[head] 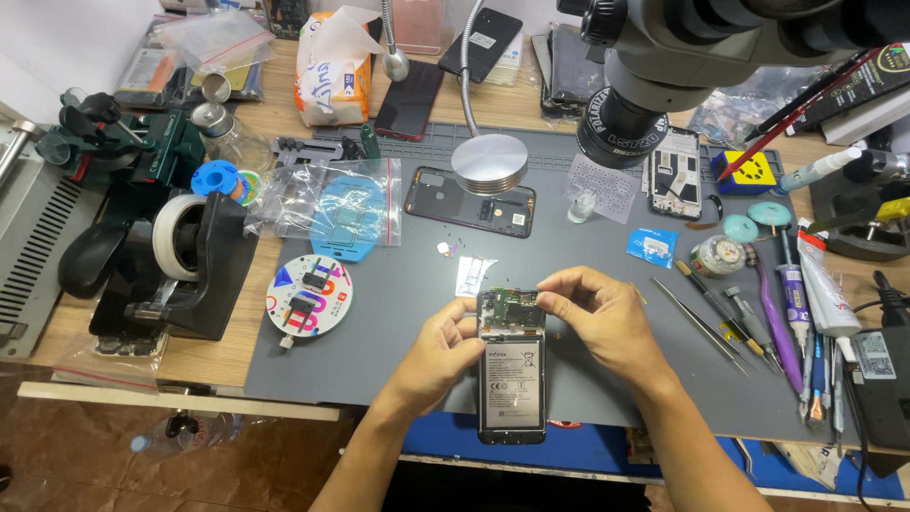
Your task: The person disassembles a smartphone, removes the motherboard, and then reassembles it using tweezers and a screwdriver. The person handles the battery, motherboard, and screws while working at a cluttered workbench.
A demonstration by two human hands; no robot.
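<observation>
Taking the grey mat (398, 322) as the landmark: off its left edge a black tape dispenser (185, 261) is sitting on the wooden bench, and just inside that edge a round white disc (309, 296) with colourful marks is lying below a clear bag (336, 204) holding a blue part.

Near the mat's front edge, at its middle, the left hand (438, 353) is gripping the opened phone (512, 365) by its left side, fingers closed around the frame. The phone is lying face down with its back cover off — battery and green board exposed — and its lower end is hanging past the mat's edge. The right hand (597, 318) is reaching over the phone's top, thumb and forefinger pinched together at the board; whether they are clamping a small part I cannot tell.

So disassembly is looking well along: the dark back cover (469, 201) is resting apart toward the mat's rear, under a round lamp head (489, 164). Board and battery are still seated in the frame.

On the mat's right side, tweezers (701, 322) and glue tubes (820, 284) are lying ready.
</observation>
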